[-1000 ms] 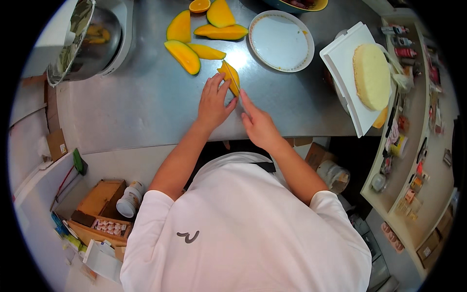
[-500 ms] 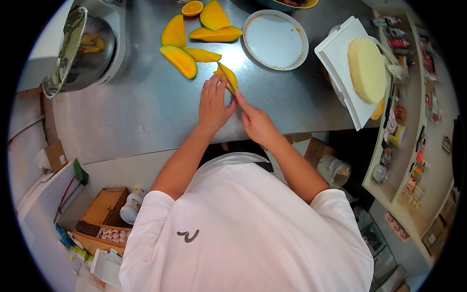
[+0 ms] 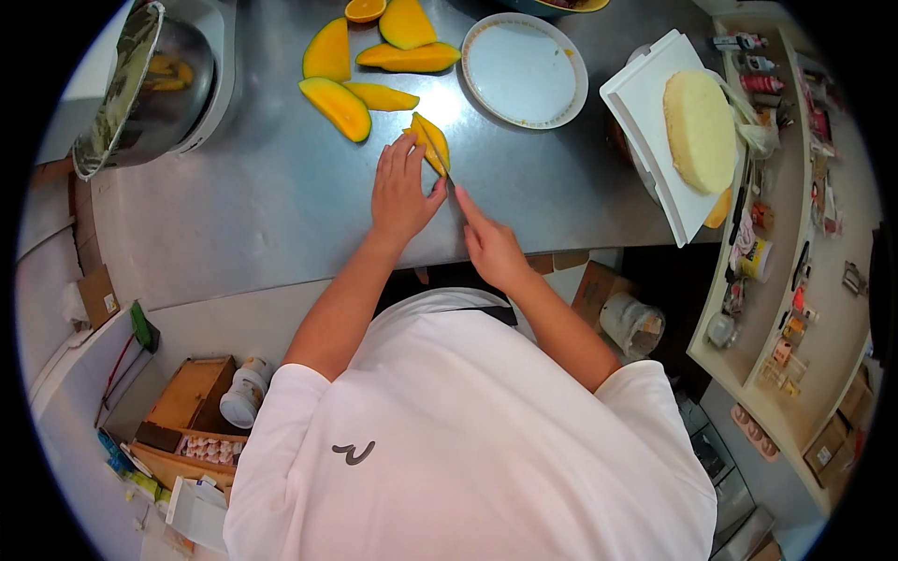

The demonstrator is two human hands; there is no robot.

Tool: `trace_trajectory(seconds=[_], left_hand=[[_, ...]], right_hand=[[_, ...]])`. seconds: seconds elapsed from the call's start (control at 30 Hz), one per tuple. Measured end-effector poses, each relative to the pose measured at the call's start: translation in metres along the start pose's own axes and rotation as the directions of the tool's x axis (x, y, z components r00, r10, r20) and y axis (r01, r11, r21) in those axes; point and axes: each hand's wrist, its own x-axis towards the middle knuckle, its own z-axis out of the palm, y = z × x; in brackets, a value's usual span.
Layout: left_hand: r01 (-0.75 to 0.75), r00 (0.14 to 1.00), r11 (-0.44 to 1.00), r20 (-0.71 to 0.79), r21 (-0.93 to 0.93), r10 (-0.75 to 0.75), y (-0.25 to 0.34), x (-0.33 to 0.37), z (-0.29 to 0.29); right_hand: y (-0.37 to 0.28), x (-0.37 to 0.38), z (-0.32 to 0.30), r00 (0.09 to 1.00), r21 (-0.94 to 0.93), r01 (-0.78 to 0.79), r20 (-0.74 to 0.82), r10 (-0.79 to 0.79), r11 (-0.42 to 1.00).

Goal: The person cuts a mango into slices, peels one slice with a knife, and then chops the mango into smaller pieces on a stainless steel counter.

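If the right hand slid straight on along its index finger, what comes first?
Past its thin knife, the right hand would likely meet the yellow, green-rimmed fruit wedge; the left hand sits close beside, depth is unclear.

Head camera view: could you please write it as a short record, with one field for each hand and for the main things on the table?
left hand: fingers touching a mango piece
right hand: holding a knife, blade at this piece
other mango pieces: five, on the metal table
orange half: near the picture's top edge
plate: white, round, right of the mango
cake: pale yellow, on a white board
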Motion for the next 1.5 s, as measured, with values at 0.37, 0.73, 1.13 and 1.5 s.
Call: trace_trajectory(seconds=[0.37,0.73,1.13,1.5], left_hand=[[0.06,0.994,0.982,0.104,-0.177,-0.042,-0.012,0.002,-0.016],[-0.476,0.757,0.875,0.463,-0.094,0.461,-0.032,0.08,-0.034],[0.013,0.982,1.0,0.19,-0.004,-0.012,0.003,0.026,-0.012],[-0.034,0.99,0.999,0.138,-0.015,0.036,-0.005,0.026,-0.007]], right_hand=[[-0.005,-0.075,-0.036,0.979,0.063,-0.183,0.106,0.176,0.981],[0.002,-0.056,-0.03,0.934,0.298,-0.318,-0.064,0.351,0.9],[-0.002,-0.028,-0.006,0.976,0.261,-0.09,-0.166,0.137,0.961],[-0.003,-0.004,-0.001,0.978,0.162,-0.19,-0.058,0.201,0.968]])
